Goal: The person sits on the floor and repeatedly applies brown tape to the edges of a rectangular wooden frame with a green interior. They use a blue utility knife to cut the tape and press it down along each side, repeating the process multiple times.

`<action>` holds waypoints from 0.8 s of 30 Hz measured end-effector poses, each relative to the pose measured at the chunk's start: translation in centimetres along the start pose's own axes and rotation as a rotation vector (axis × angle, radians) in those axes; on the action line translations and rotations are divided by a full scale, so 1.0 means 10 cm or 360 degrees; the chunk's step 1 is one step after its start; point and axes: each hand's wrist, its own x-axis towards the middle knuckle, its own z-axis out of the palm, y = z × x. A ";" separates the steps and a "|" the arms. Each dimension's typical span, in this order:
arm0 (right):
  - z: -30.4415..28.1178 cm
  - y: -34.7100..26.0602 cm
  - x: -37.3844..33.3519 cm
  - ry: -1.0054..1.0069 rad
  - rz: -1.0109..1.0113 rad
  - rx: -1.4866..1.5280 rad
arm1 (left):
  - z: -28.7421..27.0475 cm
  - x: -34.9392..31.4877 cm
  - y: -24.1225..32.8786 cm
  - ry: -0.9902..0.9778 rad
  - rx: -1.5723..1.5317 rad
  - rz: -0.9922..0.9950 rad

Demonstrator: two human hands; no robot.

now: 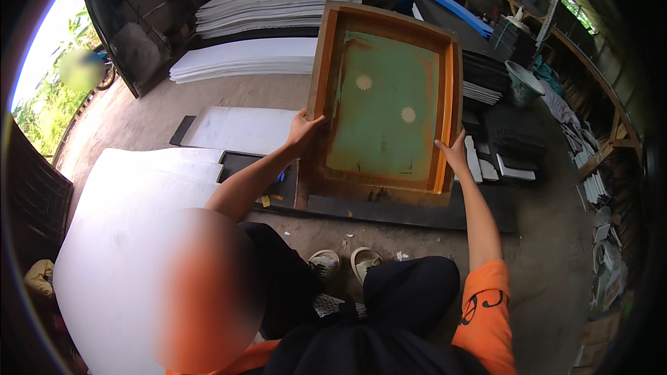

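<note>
I judge this a holding-and-steadying step — my left hand point(304, 130) and right hand point(454, 153) grasp opposite sides of the green-panelled, brown, wooden-looking rectangular frame point(386, 107), over a long black flat board point(396, 214); moving it calls for even support.

Frame I hold point(448, 90): looks like wood, brown-orange, stained; inner edges catch a slight gloss, lower bar rough and blotched. Green panel point(385, 107) inside it: thin-looking, smooth, matt, rust-brown smears along its borders. Large white sheet point(132, 236) to my left: smooth, pale sheen, plastic or foam by its look, cannot tell which. Stacked white sheets point(243, 59): smooth, matt. Blue sheet point(455, 9): smooth, plastic-looking, faintly glossy. Floor point(542, 264): rough, dull, concrete-like. My orange sleeve point(486, 298): soft matt cloth, dark print. My trousers point(410, 288): dark cloth, no shine.
</note>
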 end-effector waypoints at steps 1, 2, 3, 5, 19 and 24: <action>0.12 0.15 -0.10 -0.0105 0.0063 0.0007 | -0.02 0.00 -0.14 -0.0050 0.0198 -0.0016; 0.31 0.28 -0.20 -0.0026 0.0096 -0.0001 | -0.05 0.00 -0.29 -0.0011 0.0233 0.0017; 0.46 0.39 -0.34 0.0057 0.0134 -0.0010 | -0.04 -0.01 -0.44 0.0026 0.0268 0.0050; 0.70 0.53 -0.45 0.0121 0.0224 -0.0036 | -0.09 0.09 -0.80 -0.0007 0.0273 0.0042; 1.78 1.73 -0.54 -0.0070 0.0104 -0.0817 | -0.19 0.20 -2.79 0.0117 0.1600 -0.0252; 1.95 1.73 -0.54 -0.0045 0.0043 -0.0883 | -0.21 0.16 -2.87 0.0263 0.1894 -0.0147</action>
